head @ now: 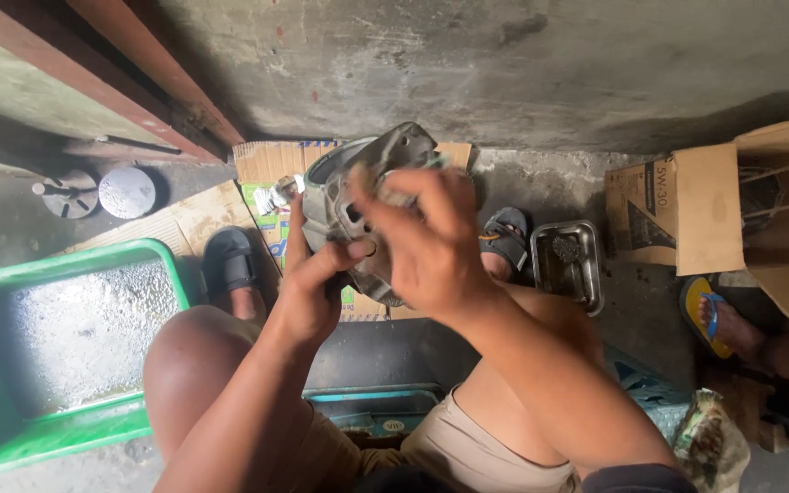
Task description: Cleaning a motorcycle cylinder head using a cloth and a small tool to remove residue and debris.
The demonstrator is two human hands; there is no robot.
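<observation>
- A grey cast-metal engine part (358, 205), rounded like a cylinder housing with ports and bolt holes, was held up at the centre of the frame, above the person's knees.
- The left hand (308, 297) was closed around the part's lower edge from below, thumb pressed against its face.
- The right hand (426, 242) was laid over the part's right side, fingers curled and pinching what seemed to be a small scrap of cloth or abrasive against the metal; what exactly was pinched could not be told.
- The part was judged heavy, rigid and not fragile, though probably greasy and so slippery; its thick outer rim and flange were judged the safest places to be gripped, with support kept underneath.
- One engine part was counted, and two hands on it.
- One green plastic tub (57, 438) was seen at lower left, and one small metal tray (591, 283) holding dark bits at centre right.
- One cardboard box (714, 205) stood at right, and two round metal discs (102, 192) lay at upper left.
- Another person's foot in a yellow-and-blue sandal (707, 315) was seen at the right edge.
</observation>
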